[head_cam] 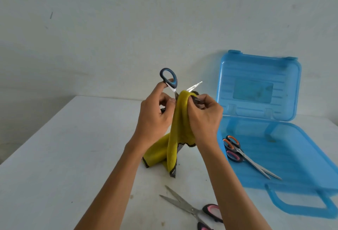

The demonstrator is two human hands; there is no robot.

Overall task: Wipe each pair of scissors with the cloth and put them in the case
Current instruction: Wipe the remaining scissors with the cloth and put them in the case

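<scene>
Our left hand (155, 114) grips the blue scissors (169, 79); our right hand (204, 118) pinches the cloth (180, 120) over them. One blade points up-right.

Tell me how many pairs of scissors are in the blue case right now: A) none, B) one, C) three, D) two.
B: only the orange-handled pair lies in the open case; the left hand holds the blue-handled pair, the right hand pinches the cloth round its blade, and the pink-handled pair lies on the table.
</scene>
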